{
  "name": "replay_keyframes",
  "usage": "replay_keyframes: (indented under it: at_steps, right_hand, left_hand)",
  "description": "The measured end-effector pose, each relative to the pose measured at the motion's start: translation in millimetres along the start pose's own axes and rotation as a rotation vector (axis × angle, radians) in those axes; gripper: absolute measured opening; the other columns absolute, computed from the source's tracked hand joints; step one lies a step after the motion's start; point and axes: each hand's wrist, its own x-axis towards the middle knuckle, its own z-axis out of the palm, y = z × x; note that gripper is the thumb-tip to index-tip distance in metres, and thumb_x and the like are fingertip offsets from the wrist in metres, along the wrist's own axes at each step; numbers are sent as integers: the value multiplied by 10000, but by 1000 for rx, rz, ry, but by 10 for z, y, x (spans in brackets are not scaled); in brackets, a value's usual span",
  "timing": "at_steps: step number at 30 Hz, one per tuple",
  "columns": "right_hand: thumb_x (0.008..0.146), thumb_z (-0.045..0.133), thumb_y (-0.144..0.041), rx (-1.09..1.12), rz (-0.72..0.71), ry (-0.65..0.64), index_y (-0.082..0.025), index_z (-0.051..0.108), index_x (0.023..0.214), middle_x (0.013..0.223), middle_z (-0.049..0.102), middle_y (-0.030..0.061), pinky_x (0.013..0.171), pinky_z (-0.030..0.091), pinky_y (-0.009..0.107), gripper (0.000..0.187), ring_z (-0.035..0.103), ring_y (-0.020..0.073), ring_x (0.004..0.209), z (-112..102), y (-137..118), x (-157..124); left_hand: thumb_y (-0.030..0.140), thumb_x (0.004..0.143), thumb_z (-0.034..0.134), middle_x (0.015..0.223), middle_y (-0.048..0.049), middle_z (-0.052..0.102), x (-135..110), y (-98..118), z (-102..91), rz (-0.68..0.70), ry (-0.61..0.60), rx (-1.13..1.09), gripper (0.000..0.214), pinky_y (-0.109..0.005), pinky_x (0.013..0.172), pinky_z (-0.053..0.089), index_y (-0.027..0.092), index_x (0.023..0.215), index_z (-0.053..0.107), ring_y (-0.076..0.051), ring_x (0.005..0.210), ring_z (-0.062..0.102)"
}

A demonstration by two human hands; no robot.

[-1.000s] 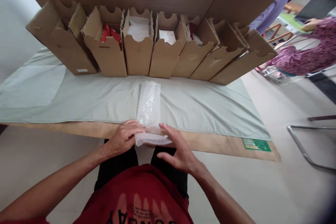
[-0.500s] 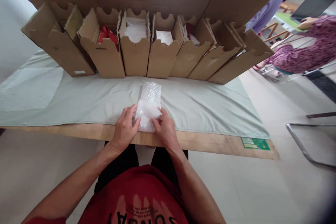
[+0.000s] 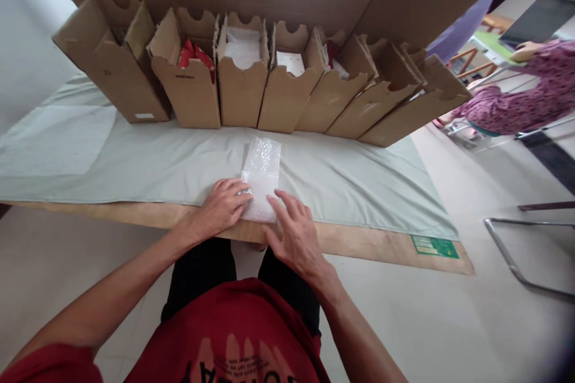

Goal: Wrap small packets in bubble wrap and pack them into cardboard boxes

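A clear bubble wrap sheet (image 3: pixel 261 176) lies on the cloth at the table's front edge, its near part folded over and its far part stretching toward the boxes. On its left edge rest the fingertips of my left hand (image 3: pixel 224 204), the fingers stretched out and lying flat. Over the near right corner is my right hand (image 3: pixel 294 230), thumb and fingers spread apart, with fingertips at the wrap's edge. Whether anything lies inside the folded wrap I cannot make out.
Several cardboard boxes (image 3: pixel 242 96) stand in a row behind, holding red packets (image 3: pixel 195 55), white bubble wrap and a white card (image 3: pixel 290 63). A pale green cloth (image 3: pixel 350 179) covers the wooden table. At the right, a person in patterned clothes (image 3: pixel 516 96) sits by a laptop (image 3: pixel 536 21).
My right hand has let go of the wrap's right edge, drawn back toward me and spread its fingers. My left hand has flattened at the left edge. The view has shifted slightly.
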Motion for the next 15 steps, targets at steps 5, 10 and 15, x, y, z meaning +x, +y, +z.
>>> replay_keyframes:
  at_steps: [5, 10, 15]
  right_hand:
    - [885, 527, -65, -88, -194, -196, -138, 653, 1279, 1452, 616, 179, 1101, 411, 499, 420, 490, 328, 1419, 107, 60, 97]
    - [1021, 457, -176, 106, -117, -122, -168, 705, 1111, 1144, 771, 120, 1010, 454, 429, 265, 691, 251, 1076, 122, 127, 196]
    - [981, 589, -357, 394, 106, -174, -205, 690, 1148, 1037, 770, 77, 880, 496, 374, 248, 692, 231, 926, -23, 168, 204]
  left_hand:
    - [260, 914, 639, 1334, -141, 703, 27, -60, -96, -16, -73, -103, 273, -542, 1102, 446, 180, 1148, 755, -334, 1312, 575]
    - [392, 760, 813, 1405, -156, 660, -102, -61, -163, 0, -88, -256, 640, -581, 1165, 377, 193, 1346, 649, -377, 1408, 499]
    - [227, 917, 587, 1099, -97, 779, -104, -26, -122, -128, 40, -382, 229, -455, 1029, 498, 211, 1086, 742, -265, 1148, 681]
